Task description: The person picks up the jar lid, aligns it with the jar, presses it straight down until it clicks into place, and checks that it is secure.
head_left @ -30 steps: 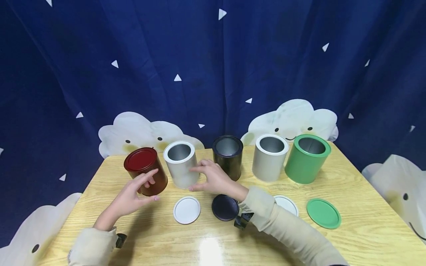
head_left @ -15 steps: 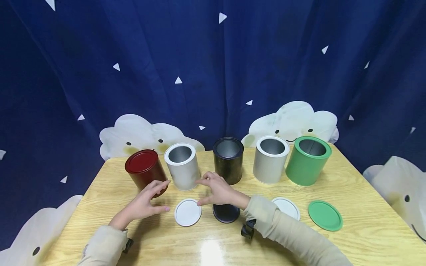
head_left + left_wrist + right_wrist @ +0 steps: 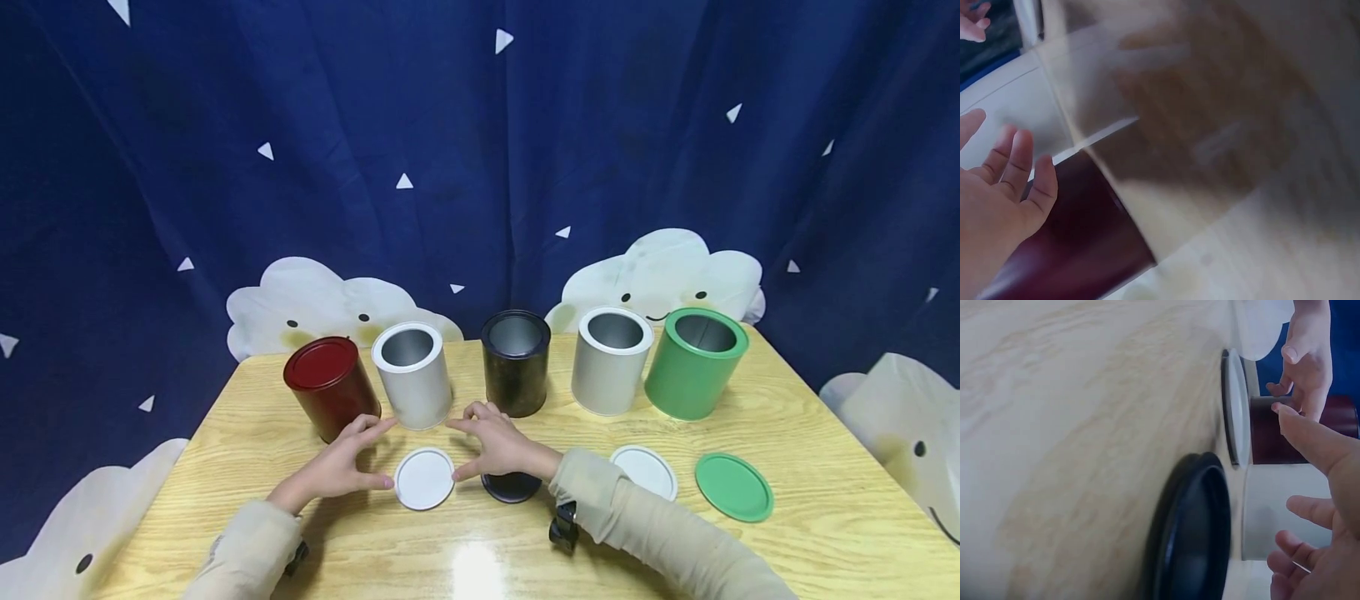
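A white round lid [image 3: 424,480] lies on the table between my two hands. On its left, my left hand [image 3: 336,468] has thumb and forefinger spread, with the thumb tip right beside the lid's rim. My right hand [image 3: 501,446] mirrors it from the other side, its thumb tip at the right rim. Neither hand holds anything. Under the right hand is a black lid [image 3: 513,490], partly hidden by it. Behind the left hand stands a dark red can [image 3: 341,398] with its top closed. A white can [image 3: 417,387] with an open top stands behind the white lid.
Along the back of the table [image 3: 390,558] stand a black can [image 3: 516,379], another white can [image 3: 606,375] and a green can [image 3: 690,375], all topless. A second white lid [image 3: 647,472] and a green lid [image 3: 733,487] lie at the right. A blue curtain [image 3: 450,100] hangs behind.
My left hand has moved right and forward of the red can, toward the white lid. My right hand has come down from the white can to the lid's right side.
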`<action>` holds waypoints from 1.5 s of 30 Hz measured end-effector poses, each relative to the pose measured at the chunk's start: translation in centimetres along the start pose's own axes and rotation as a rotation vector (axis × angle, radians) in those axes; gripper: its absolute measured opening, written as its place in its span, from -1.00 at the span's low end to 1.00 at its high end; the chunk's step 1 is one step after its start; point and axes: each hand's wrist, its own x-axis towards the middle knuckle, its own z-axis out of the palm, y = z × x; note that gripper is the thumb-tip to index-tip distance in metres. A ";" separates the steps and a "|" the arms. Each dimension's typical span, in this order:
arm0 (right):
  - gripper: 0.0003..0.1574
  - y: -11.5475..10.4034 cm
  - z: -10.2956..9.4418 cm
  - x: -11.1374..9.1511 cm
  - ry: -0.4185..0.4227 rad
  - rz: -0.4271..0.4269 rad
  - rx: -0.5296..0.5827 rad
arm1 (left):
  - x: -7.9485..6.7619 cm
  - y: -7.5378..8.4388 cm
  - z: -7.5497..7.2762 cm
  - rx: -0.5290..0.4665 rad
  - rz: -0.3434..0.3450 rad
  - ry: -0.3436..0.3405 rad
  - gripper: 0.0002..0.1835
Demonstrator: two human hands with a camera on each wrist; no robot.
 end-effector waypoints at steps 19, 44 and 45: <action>0.03 -0.2 1.3 0.3 -0.116 0.065 -0.165 | 0.8 -0.8 0.7 0.067 -0.117 -0.201 -0.08; -0.04 -0.7 2.2 0.5 -0.127 0.052 -0.200 | 1.2 0.6 1.7 0.197 -0.096 -0.227 -0.17; -0.04 -0.7 2.3 0.5 -0.128 0.055 -0.196 | 1.2 0.6 1.8 0.200 -0.093 -0.229 -0.18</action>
